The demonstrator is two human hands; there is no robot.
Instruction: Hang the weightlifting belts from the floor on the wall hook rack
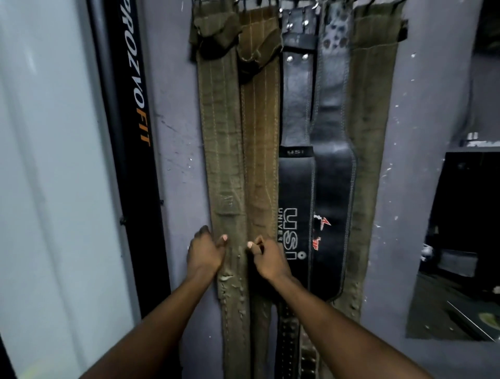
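Belts all hanging flat against the grey wall (422,135), five of them side by side from the hook rack (259,3) at the top edge. Leftmost olive canvas belt (221,162) sits between both hands: left hand (204,253) curled round its left edge, thumb on the front; right hand (267,258) pinching its right edge, fingers nearly closed. It's frayed and cracked lower down. Next over: a brown canvas belt (261,162), a black USI leather belt (296,189), a second black leather belt (334,189), another olive belt (368,135). Black PROZVOFIT post (135,108) on the left.
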